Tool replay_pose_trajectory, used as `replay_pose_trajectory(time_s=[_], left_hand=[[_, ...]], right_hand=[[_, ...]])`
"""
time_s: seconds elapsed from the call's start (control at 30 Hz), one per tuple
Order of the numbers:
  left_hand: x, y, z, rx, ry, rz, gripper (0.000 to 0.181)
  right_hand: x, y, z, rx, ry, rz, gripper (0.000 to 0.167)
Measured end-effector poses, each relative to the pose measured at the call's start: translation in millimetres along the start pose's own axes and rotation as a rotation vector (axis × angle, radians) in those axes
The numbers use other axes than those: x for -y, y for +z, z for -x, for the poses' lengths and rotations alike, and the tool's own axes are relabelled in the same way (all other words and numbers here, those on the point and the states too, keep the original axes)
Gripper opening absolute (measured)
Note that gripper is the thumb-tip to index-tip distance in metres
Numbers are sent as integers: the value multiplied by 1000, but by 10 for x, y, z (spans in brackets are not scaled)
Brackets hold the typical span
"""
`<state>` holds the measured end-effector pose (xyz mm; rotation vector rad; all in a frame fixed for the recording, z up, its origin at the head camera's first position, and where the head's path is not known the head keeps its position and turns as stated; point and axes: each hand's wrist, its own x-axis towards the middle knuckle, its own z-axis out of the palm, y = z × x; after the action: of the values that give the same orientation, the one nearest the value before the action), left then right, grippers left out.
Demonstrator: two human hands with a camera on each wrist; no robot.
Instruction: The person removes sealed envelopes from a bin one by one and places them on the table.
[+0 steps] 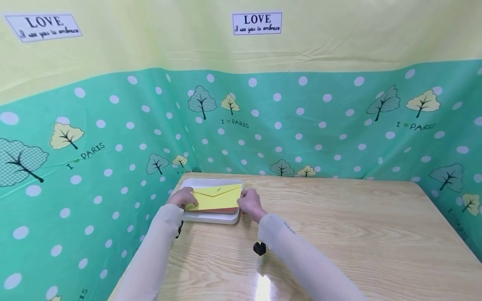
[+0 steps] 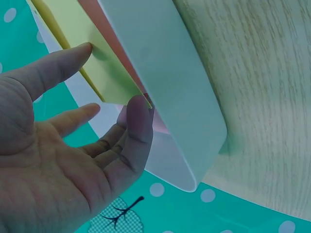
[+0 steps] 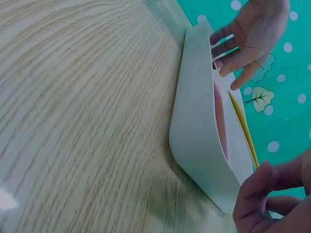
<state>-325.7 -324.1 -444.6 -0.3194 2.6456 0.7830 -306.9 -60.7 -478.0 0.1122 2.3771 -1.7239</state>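
A yellow envelope (image 1: 216,200) with a pointed flap lies across the top of a white tray (image 1: 211,220), partly covering a reddish, card-like piece (image 1: 222,210). My left hand (image 1: 183,197) holds the envelope's left end; in the left wrist view one fingertip touches its face and another digit meets its near corner. The right hand (image 1: 250,202) pinches the opposite end by the tray's right rim. The right wrist view shows the tray wall (image 3: 194,116) hiding most of the contents. What lies beneath the reddish piece cannot be made out.
The tray stands near the back left corner of a wood-grain table (image 1: 339,234). Green and yellow printed cloth (image 1: 308,113) hangs behind the table and along its left side. A black heart-shaped piece (image 1: 260,248) hangs below the right sleeve.
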Motion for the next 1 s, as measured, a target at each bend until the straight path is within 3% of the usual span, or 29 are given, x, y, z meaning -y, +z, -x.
replay_pose_trajectory(time_s=[0.17, 0.37, 0.63, 1.0], left_hand=[[-73, -28, 63, -12, 9, -31, 80], [-97, -28, 87, -6, 5, -4, 80], [-137, -1, 114, -4, 47, 18, 83], [-190, 41, 118, -20, 85, 65, 86]], right_hand=[[2, -47, -10, -14, -22, 4, 47], [-14, -119, 27, -49, -37, 2, 34], [-72, -207, 5, -70, -33, 10, 16], [-123, -284, -36, -79, -6, 24, 21]])
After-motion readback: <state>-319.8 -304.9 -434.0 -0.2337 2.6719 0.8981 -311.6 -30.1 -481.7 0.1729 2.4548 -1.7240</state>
